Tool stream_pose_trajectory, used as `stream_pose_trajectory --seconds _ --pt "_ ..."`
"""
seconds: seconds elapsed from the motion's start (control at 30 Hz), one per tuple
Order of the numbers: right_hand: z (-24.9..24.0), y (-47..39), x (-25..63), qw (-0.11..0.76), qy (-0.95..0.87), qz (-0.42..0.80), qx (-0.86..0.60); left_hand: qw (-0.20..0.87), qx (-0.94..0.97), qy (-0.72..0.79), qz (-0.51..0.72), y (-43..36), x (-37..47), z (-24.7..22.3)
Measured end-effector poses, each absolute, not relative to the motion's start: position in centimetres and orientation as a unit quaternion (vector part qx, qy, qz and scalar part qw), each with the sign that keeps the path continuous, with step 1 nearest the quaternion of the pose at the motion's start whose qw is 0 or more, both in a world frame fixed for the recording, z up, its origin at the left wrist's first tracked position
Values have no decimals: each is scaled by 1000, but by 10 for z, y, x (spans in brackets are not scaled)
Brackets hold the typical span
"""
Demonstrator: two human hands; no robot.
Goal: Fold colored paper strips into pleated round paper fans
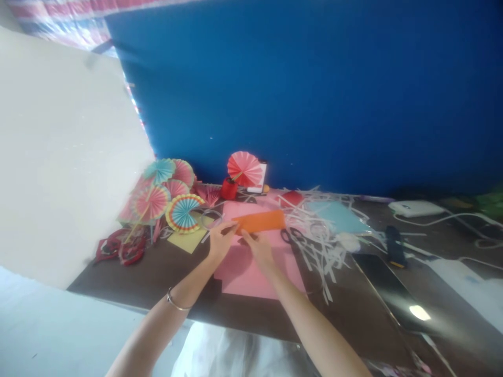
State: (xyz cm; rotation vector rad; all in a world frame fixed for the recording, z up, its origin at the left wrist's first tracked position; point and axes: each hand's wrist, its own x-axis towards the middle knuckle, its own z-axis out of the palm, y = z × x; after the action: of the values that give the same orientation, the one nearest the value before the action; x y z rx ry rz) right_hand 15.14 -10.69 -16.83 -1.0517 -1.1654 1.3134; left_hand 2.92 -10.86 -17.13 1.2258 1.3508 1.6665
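A strip of orange paper [262,221] is held above a pink sheet [257,269] that lies on the dark table. My left hand [222,238] pinches its left end between thumb and fingers. Close beside it, my right hand [257,248] has its fingers closed on the paper's lower edge near the same end. The strip's far end sticks out to the right, unsupported. Scissors [293,235] with dark handles lie just right of the strip, partly among white paper strips [324,251].
Folded paper fans [184,213] crowd the left, near red-framed glasses [121,246] and a yellow sheet [188,241]. A pink fan [244,167] stands in a red holder [229,189] at the back. Rightward lie a blue sheet [340,217], a dark phone [389,288] and a white cabled device [416,208].
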Motion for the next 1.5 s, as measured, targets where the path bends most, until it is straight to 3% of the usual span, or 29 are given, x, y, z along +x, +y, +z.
stream_pose_trajectory --seconds 0.13,0.3,0.47,0.8,1.27,1.5 --pt "-172 -108 149 510 -539 475 -473 341 469 499 644 -110 31 -170" --pt "-171 -111 144 502 -536 510 -448 354 469 491 643 -110 32 -172" --pt "-167 -114 142 473 -584 444 -488 365 464 491 640 -112 33 -170" --pt "-164 -112 155 538 -511 458 -489 416 469 459 630 -108 30 -173" --pt "-157 -101 182 594 -473 353 -546 434 491 462 598 -102 22 -175" --pt "-174 -79 200 613 -428 405 -526 441 480 459 604 -96 15 -177"
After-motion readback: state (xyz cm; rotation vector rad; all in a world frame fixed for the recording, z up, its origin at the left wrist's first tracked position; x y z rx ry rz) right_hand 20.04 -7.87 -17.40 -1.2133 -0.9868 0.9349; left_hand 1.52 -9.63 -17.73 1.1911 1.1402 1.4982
